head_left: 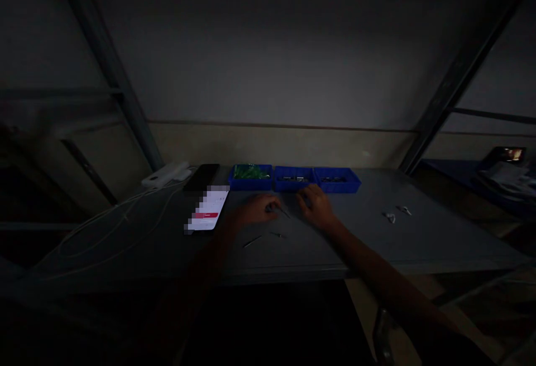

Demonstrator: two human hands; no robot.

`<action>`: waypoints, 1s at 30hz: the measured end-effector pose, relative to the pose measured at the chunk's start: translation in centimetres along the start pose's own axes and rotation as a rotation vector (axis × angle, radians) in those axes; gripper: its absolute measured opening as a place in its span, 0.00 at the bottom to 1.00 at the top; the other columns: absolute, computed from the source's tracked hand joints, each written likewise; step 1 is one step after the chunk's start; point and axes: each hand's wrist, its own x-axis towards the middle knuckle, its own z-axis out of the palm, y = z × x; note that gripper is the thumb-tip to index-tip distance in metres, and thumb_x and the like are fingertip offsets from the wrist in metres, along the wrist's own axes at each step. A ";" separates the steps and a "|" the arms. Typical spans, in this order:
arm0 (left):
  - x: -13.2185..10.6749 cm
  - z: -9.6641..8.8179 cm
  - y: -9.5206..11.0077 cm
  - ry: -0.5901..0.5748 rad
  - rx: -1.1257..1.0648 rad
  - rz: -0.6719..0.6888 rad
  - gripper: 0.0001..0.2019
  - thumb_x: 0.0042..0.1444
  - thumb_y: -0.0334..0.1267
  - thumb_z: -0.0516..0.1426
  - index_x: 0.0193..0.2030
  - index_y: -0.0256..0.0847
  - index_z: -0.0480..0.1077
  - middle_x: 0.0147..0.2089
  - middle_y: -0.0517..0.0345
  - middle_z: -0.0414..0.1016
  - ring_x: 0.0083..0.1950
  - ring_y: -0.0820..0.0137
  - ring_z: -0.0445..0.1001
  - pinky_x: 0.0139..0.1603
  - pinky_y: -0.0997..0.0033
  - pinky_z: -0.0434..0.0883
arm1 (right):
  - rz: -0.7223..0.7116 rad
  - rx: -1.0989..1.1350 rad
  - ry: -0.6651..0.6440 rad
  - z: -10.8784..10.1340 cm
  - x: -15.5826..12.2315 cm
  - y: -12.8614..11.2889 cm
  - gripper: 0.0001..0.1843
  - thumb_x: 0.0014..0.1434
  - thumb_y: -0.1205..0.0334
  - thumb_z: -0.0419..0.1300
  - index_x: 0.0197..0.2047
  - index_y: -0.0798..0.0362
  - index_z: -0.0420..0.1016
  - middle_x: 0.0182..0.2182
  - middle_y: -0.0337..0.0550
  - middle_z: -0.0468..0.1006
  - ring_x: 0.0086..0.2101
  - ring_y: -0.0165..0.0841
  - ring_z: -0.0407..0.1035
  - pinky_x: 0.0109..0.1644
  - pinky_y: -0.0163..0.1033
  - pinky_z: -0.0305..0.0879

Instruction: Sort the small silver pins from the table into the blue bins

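Observation:
My left hand [260, 209] is closed, with a thin metal rod [285, 213] sticking out past its fingertips. To the right, my right hand [317, 206] is held with bent fingers just in front of the middle blue bin [293, 186]; what its fingertips hold, if anything, is too dark to make out. Small metal parts lie in that bin. On the table below my left hand are a slim dark metal rod [252, 241] and a shorter metal piece [278, 235].
A blue bin [250, 185] of green pieces and another blue bin [341, 187] flank the middle one. A lit phone [209, 209], a dark flat object [202, 177] and a white power strip [165, 175] with cables are leftward. Small metal parts [390, 218] lie on the grey table [360, 248].

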 end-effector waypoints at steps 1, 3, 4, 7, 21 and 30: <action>0.0 0.1 0.0 0.015 0.009 -0.007 0.13 0.50 0.33 0.57 0.44 0.38 0.70 0.41 0.55 0.72 0.42 0.68 0.69 0.44 0.71 0.65 | -0.018 0.002 -0.025 0.1 -0.1 -0.3 0.10 0.60 0.62 0.50 0.33 0.54 0.70 0.30 0.46 0.70 0.35 0.36 0.63 0.39 0.40 0.60; 0.1 0.3 0.2 0.046 0.047 -0.015 0.15 0.51 0.34 0.56 0.47 0.39 0.69 0.40 0.54 0.72 0.42 0.67 0.70 0.43 0.69 0.65 | -0.043 0.004 -0.074 0.4 -0.3 -0.5 0.09 0.59 0.62 0.51 0.32 0.53 0.70 0.30 0.46 0.70 0.35 0.36 0.63 0.39 0.40 0.60; 0.1 0.4 0.3 0.060 0.075 -0.007 0.16 0.52 0.34 0.55 0.48 0.40 0.69 0.41 0.54 0.72 0.42 0.67 0.70 0.44 0.68 0.65 | -0.051 0.006 -0.098 0.5 -0.3 -0.6 0.09 0.59 0.62 0.51 0.32 0.54 0.70 0.30 0.46 0.71 0.34 0.36 0.63 0.39 0.40 0.60; 0.2 0.7 0.7 0.086 0.166 0.017 0.15 0.54 0.34 0.54 0.49 0.43 0.69 0.45 0.53 0.71 0.47 0.64 0.69 0.48 0.64 0.63 | -0.056 0.000 -0.161 0.7 -0.4 -0.5 0.09 0.59 0.61 0.52 0.33 0.54 0.71 0.30 0.45 0.71 0.34 0.35 0.63 0.40 0.40 0.59; 0.1 0.8 1.9 0.082 0.325 -0.041 0.09 0.58 0.39 0.49 0.39 0.42 0.69 0.44 0.55 0.68 0.49 0.63 0.64 0.47 0.63 0.60 | -0.183 -0.030 -0.423 0.6 -0.3 -0.9 0.09 0.55 0.57 0.56 0.33 0.54 0.72 0.33 0.46 0.72 0.37 0.35 0.61 0.43 0.40 0.55; 0.7 0.9 1.9 0.186 0.194 -0.058 0.07 0.58 0.35 0.50 0.35 0.39 0.68 0.38 0.55 0.72 0.43 0.67 0.67 0.45 0.67 0.62 | -0.094 -0.068 -0.373 0.6 -0.2 -1.0 0.08 0.57 0.63 0.54 0.38 0.56 0.70 0.35 0.47 0.72 0.38 0.36 0.62 0.41 0.39 0.56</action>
